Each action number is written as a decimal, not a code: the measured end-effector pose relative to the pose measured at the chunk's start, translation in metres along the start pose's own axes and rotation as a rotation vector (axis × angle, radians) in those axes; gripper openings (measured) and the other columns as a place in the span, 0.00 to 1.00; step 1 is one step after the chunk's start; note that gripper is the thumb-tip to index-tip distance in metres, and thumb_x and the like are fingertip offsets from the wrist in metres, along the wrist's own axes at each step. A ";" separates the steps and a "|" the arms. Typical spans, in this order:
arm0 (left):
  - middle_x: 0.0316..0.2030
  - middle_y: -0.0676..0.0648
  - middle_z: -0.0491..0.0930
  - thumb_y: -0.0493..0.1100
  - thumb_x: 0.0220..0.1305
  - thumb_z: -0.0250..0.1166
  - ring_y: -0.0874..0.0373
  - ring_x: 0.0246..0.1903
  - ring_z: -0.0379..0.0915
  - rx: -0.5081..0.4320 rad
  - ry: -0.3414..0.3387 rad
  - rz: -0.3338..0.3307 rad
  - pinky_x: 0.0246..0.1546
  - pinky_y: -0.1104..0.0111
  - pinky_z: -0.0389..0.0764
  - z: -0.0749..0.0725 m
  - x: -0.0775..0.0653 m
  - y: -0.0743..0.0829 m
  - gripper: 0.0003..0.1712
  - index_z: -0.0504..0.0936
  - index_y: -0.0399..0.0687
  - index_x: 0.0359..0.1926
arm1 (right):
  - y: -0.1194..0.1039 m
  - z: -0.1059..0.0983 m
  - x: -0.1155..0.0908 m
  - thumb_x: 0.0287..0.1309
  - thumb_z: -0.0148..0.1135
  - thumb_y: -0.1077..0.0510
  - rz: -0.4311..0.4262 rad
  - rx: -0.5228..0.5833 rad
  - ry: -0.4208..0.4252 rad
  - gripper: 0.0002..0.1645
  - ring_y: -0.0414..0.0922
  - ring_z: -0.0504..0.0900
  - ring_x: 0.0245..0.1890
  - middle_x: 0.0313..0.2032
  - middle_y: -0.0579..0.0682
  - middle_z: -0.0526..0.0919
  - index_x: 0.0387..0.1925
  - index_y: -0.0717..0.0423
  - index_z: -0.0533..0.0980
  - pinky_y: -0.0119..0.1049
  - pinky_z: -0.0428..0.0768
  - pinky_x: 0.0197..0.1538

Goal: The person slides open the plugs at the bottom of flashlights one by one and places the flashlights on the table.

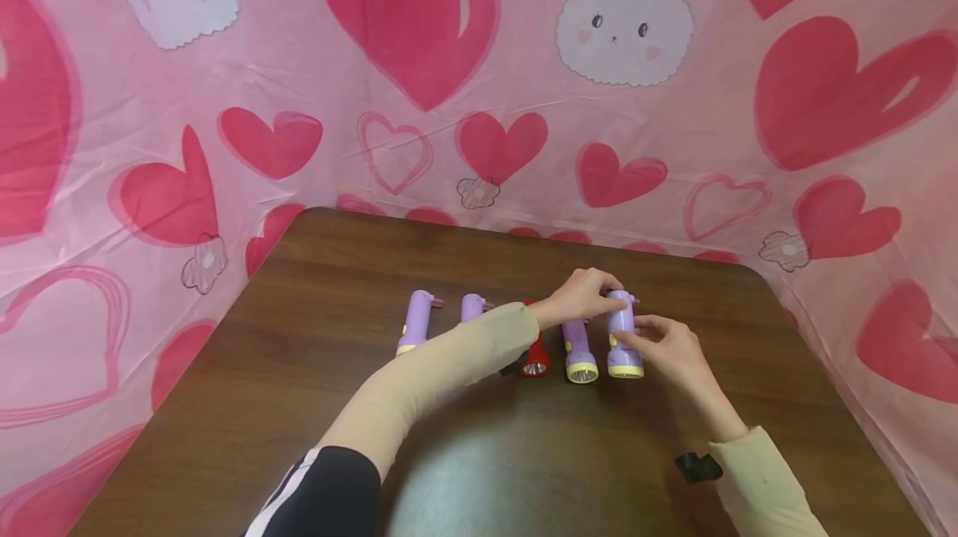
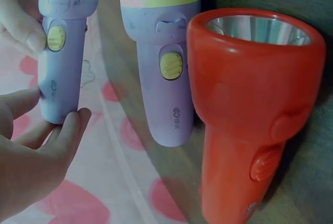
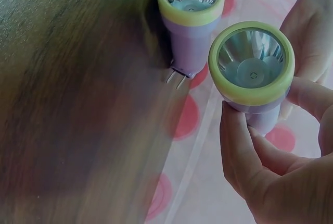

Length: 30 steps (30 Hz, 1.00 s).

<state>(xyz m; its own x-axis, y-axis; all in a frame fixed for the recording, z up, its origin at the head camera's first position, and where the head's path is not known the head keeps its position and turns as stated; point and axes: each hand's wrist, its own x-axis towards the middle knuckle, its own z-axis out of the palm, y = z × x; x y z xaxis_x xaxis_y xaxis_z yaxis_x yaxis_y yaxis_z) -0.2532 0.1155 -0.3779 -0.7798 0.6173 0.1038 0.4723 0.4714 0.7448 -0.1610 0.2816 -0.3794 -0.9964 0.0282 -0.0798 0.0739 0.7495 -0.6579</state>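
Both hands hold the rightmost purple flashlight (image 1: 622,322), its yellow-rimmed lens end towards me. My left hand (image 1: 580,298) pinches the tail end between thumb and fingers. My right hand (image 1: 669,347) grips it from the right, nearer the lens; in the right wrist view its thumb and fingers (image 3: 242,148) sit just behind the yellow rim. A yellow switch (image 2: 56,38) shows on the body. Left of it lies another purple flashlight (image 1: 579,350), with two metal prongs (image 3: 177,78) sticking out at its tail. Beside that one is a red flashlight (image 1: 535,361), partly covered by my left wrist.
Farther left lie two more purple flashlights, one (image 1: 417,319) at the row's end and one (image 1: 471,307) mostly hidden behind my left sleeve (image 1: 441,371). They lie on a brown wooden table (image 1: 539,470). A pink heart-print cloth (image 1: 524,63) hangs behind the table.
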 end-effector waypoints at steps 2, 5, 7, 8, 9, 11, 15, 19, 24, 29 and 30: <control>0.49 0.47 0.87 0.46 0.68 0.64 0.64 0.29 0.77 0.014 0.000 -0.004 0.22 0.80 0.77 0.001 0.002 -0.001 0.18 0.84 0.43 0.54 | 0.001 -0.001 0.001 0.61 0.65 0.41 0.010 -0.001 -0.010 0.36 0.52 0.85 0.46 0.50 0.67 0.84 0.56 0.69 0.77 0.29 0.80 0.37; 0.48 0.47 0.87 0.47 0.68 0.65 0.65 0.33 0.77 0.035 -0.001 -0.003 0.27 0.82 0.75 0.004 0.005 -0.002 0.18 0.84 0.43 0.53 | 0.004 -0.002 0.003 0.61 0.64 0.41 0.021 -0.003 -0.025 0.37 0.50 0.84 0.44 0.50 0.68 0.84 0.56 0.70 0.76 0.30 0.80 0.37; 0.48 0.47 0.87 0.47 0.67 0.65 0.64 0.36 0.79 0.053 -0.006 0.001 0.30 0.83 0.74 0.006 0.007 -0.002 0.17 0.85 0.43 0.52 | 0.007 -0.003 0.003 0.62 0.64 0.41 0.028 -0.006 -0.032 0.37 0.49 0.84 0.42 0.50 0.68 0.83 0.56 0.70 0.76 0.31 0.81 0.37; 0.49 0.48 0.87 0.46 0.67 0.65 0.64 0.38 0.80 0.063 -0.007 0.003 0.32 0.84 0.73 0.007 0.008 -0.002 0.17 0.85 0.43 0.52 | 0.008 -0.003 0.004 0.62 0.64 0.41 0.033 -0.002 -0.036 0.37 0.49 0.84 0.42 0.51 0.68 0.83 0.56 0.70 0.76 0.33 0.82 0.38; 0.49 0.48 0.87 0.46 0.67 0.65 0.64 0.40 0.80 0.070 -0.011 0.003 0.34 0.84 0.73 0.009 0.009 -0.002 0.17 0.85 0.42 0.52 | 0.009 -0.003 0.003 0.62 0.64 0.41 0.039 0.001 -0.038 0.37 0.49 0.84 0.42 0.51 0.68 0.83 0.56 0.71 0.75 0.34 0.83 0.38; 0.50 0.47 0.87 0.45 0.67 0.64 0.62 0.44 0.82 0.075 -0.015 -0.002 0.37 0.84 0.75 0.012 0.010 -0.002 0.17 0.85 0.42 0.53 | 0.012 -0.003 0.003 0.62 0.64 0.42 0.051 0.019 -0.046 0.38 0.48 0.84 0.41 0.51 0.69 0.83 0.57 0.71 0.75 0.38 0.86 0.39; 0.51 0.48 0.86 0.46 0.67 0.64 0.60 0.50 0.82 0.100 -0.007 -0.023 0.42 0.82 0.77 0.019 0.014 -0.002 0.18 0.85 0.42 0.53 | 0.017 -0.002 0.004 0.62 0.64 0.42 0.070 0.039 -0.048 0.38 0.46 0.84 0.39 0.51 0.70 0.82 0.57 0.72 0.74 0.42 0.87 0.41; 0.50 0.49 0.87 0.46 0.67 0.65 0.61 0.49 0.82 0.129 0.007 -0.034 0.41 0.83 0.76 0.025 0.017 -0.001 0.16 0.86 0.43 0.51 | 0.021 -0.001 0.006 0.62 0.64 0.41 0.083 0.036 -0.043 0.39 0.45 0.84 0.39 0.51 0.70 0.82 0.57 0.72 0.75 0.40 0.87 0.40; 0.44 0.50 0.88 0.45 0.67 0.65 0.64 0.38 0.80 0.122 0.008 -0.051 0.32 0.84 0.71 0.028 0.020 -0.001 0.13 0.88 0.44 0.45 | 0.024 0.001 0.008 0.61 0.65 0.42 0.094 0.042 -0.044 0.37 0.45 0.83 0.38 0.49 0.69 0.83 0.56 0.72 0.75 0.37 0.86 0.40; 0.39 0.50 0.89 0.45 0.67 0.65 0.66 0.29 0.73 0.105 -0.007 -0.072 0.27 0.83 0.68 0.030 0.021 -0.001 0.11 0.89 0.44 0.41 | 0.026 0.002 0.010 0.61 0.66 0.44 0.092 0.029 -0.038 0.35 0.44 0.83 0.36 0.47 0.68 0.85 0.55 0.71 0.76 0.34 0.85 0.37; 0.40 0.50 0.89 0.45 0.67 0.65 0.67 0.29 0.71 0.102 -0.007 -0.077 0.27 0.83 0.68 0.030 0.021 -0.001 0.11 0.89 0.44 0.41 | 0.027 0.001 0.010 0.60 0.66 0.44 0.087 0.028 -0.038 0.35 0.44 0.83 0.36 0.46 0.68 0.85 0.54 0.72 0.77 0.33 0.85 0.37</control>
<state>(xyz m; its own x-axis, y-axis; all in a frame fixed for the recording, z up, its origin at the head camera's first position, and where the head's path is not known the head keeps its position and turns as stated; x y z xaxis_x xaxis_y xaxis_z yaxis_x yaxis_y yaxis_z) -0.2576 0.1466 -0.3964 -0.8128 0.5809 0.0439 0.4507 0.5793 0.6792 -0.1692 0.3009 -0.3988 -0.9840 0.0667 -0.1652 0.1614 0.7266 -0.6678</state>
